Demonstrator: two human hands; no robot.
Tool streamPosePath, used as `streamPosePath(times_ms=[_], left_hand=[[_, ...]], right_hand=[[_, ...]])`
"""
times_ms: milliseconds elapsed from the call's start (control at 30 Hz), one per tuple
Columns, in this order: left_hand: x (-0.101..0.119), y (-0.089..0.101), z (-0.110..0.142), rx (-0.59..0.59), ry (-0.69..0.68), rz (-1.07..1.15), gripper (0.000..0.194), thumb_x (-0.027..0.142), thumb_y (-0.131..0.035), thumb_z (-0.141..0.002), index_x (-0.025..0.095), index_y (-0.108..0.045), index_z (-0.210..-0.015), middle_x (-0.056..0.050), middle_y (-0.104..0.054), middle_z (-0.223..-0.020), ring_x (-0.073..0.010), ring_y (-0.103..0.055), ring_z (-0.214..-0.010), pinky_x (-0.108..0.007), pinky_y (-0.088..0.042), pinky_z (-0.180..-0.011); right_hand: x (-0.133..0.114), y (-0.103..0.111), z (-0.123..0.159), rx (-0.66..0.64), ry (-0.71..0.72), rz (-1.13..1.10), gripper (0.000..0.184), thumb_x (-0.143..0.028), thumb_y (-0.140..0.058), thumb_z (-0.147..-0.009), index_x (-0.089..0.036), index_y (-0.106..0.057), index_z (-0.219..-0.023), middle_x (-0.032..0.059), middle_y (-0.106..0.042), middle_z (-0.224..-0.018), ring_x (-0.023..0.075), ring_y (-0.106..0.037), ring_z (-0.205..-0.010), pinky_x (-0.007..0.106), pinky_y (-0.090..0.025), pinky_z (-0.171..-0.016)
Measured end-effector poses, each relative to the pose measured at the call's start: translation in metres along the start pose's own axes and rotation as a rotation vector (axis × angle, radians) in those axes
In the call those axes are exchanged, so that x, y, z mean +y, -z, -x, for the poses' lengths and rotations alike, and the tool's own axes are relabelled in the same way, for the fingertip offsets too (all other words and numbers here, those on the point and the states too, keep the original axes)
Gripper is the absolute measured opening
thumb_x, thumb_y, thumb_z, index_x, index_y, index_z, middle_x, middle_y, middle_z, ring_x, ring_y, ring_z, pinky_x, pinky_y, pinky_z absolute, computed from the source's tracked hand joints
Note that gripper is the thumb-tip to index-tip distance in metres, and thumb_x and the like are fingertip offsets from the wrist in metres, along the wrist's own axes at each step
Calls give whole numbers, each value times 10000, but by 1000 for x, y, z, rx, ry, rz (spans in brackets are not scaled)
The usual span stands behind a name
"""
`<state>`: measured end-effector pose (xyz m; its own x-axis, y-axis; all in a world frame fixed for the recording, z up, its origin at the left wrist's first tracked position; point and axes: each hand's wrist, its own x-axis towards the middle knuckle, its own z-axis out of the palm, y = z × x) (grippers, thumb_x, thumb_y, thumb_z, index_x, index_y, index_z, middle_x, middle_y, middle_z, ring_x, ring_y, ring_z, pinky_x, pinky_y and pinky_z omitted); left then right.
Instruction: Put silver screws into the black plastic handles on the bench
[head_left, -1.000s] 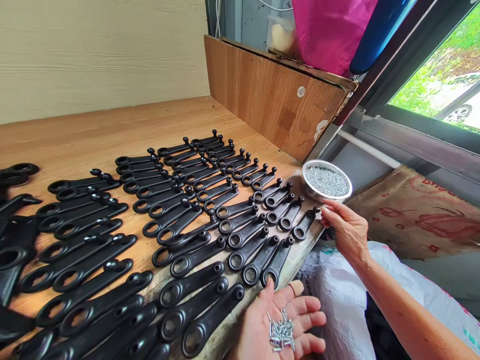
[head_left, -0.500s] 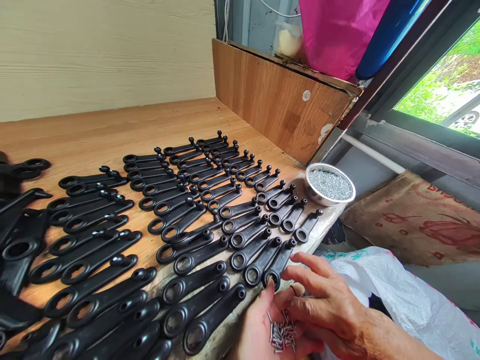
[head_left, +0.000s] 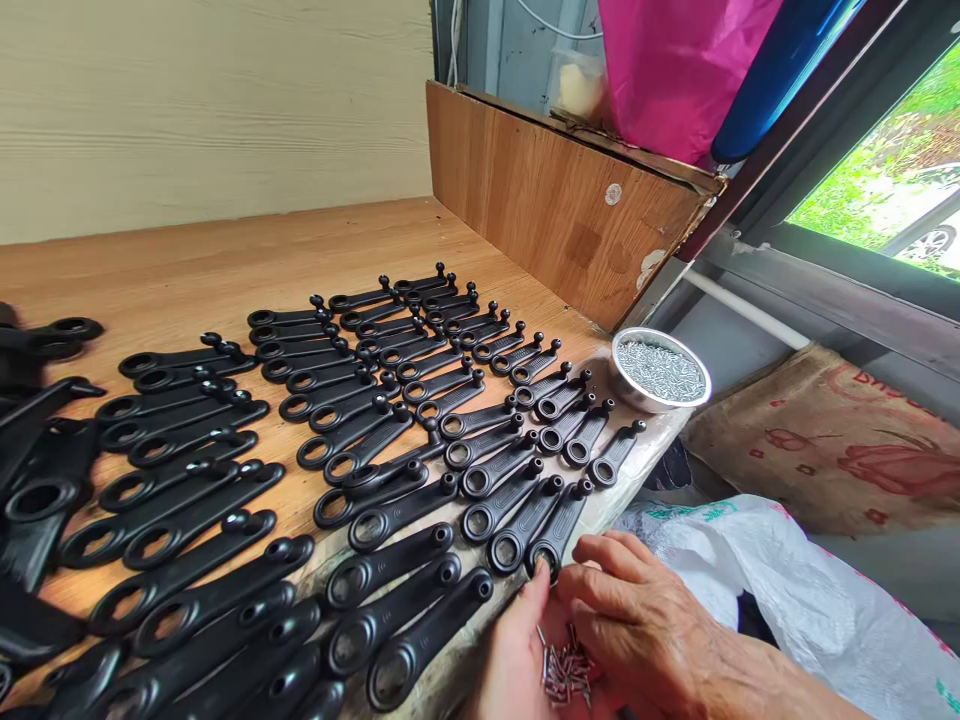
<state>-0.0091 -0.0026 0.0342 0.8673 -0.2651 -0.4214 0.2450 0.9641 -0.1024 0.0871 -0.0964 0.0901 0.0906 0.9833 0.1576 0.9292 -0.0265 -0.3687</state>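
Observation:
My left hand [head_left: 514, 645] is cupped palm up at the bottom of the view, beside the table's front edge, and holds a small heap of short metal pins [head_left: 564, 672]. Its thumb points up toward the ring end of the nearest black plastic arm [head_left: 555, 530]. Over that palm lies my right hand [head_left: 645, 620], its fingers curled in toward the pins. What its fingertips hold, if anything, is hidden. Many more black arms [head_left: 487, 465], each with a ring at one end and a small knob at the other, lie in slanted rows on the wooden table [head_left: 187, 270].
A round metal bowl [head_left: 660, 400] full of similar pins stands at the table's right edge. Larger black parts [head_left: 45, 480] are piled at the far left. A wooden board [head_left: 555, 190] bounds the back right. White plastic sacking [head_left: 817, 620] lies below the edge at right.
The fingers of my right hand have curled and drawn in closer over the left palm. My left hand stays nearly in place with the pins. The arms and bowl have not moved.

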Motion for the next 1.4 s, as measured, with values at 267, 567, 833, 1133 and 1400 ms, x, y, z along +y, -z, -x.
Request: streamPosePath(times_ms=[267,567,833,1133,1400], left_hand=[[-2,9,-12,-170,-43,31,245,362,-620,-794,123,-658,-832,22,-533,-637,-105,-495,-614,-221,-369,-664],[-3,17,-16,-131,9,-43,474,549,-650,-682,145,-650,-929,-101,-659,-849,-267,-595,-841,-367,-416,-731],[9,4,-6,-108,77,-128,638,533,-764,-552,120,-548,-989,-107,-666,-909,-236,-612,-852,-353,-412,-730],[7,6,-9,-95,67,-160,710,539,-735,-553,114,-445,-1042,-106,-610,-914,-228,-582,-845,-336,-376,-721],[7,4,-9,-88,62,-182,673,497,-730,-549,129,-434,-1028,-100,-599,-911,-225,-568,-850,-335,-375,-719]], right_hand=[[-4,4,0,-198,65,81,199,-247,-425,-917,-212,-553,-768,22,-623,-783,164,-513,-700,305,-413,-666],[16,31,-14,-79,83,32,443,-203,-215,-958,-178,-527,-644,40,-558,-626,148,-464,-574,283,-354,-522],[121,67,-46,308,-118,226,152,-183,-496,-859,-162,-628,-787,20,-634,-694,126,-579,-619,227,-449,-582],[172,45,-79,327,-199,400,153,-213,-545,-813,-191,-657,-711,91,-642,-1047,260,-524,-968,438,-402,-843],[169,45,-80,255,-227,490,114,-199,-535,-809,-187,-626,-741,89,-619,-1066,248,-499,-959,398,-385,-795]])
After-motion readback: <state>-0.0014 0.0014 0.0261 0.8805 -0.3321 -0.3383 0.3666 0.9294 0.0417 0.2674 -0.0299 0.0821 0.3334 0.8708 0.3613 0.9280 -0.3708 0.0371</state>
